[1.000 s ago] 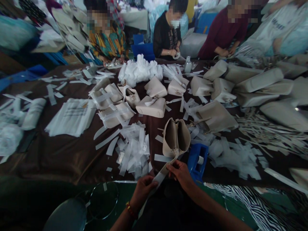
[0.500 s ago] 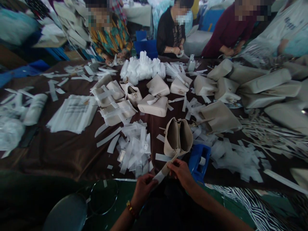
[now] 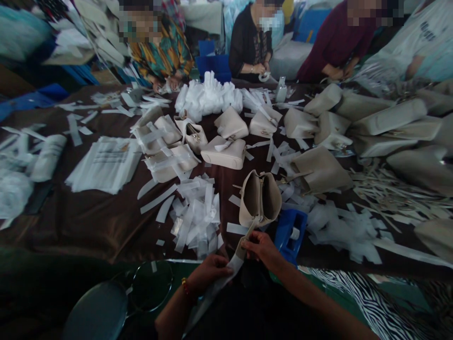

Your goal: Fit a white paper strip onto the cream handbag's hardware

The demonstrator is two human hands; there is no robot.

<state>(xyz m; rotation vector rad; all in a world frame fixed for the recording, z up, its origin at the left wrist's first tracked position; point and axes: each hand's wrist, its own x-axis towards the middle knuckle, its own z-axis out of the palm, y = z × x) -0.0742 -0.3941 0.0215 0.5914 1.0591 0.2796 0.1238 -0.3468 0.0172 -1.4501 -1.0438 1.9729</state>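
Note:
A beige handbag [image 3: 261, 198] stands open-topped near the table's front edge, its strap [image 3: 243, 245] reaching toward me. My right hand [image 3: 261, 248] pinches this strap close below the bag. Left of it, my left hand [image 3: 214, 270] is closed on a white translucent strip [image 3: 234, 265], which lies against the strap's end and trails down over my lap. A blue tape dispenser [image 3: 290, 233] sits right of the bag. To the left is a pile of white translucent strips [image 3: 198, 212].
More beige bags [image 3: 224, 152] stand mid-table and at the right, beside a heap of thin straps [image 3: 385, 198]. Flat printed white bags [image 3: 106, 163] lie left, white rolls [image 3: 208, 97] at the back. Three people work across the table [image 3: 88, 222]. A round stool [image 3: 97, 311] is below left.
My left hand has shifted slightly left and down, and more of the white strip now shows, trailing below it. My right hand still pinches the strap. The whole view has shifted slightly.

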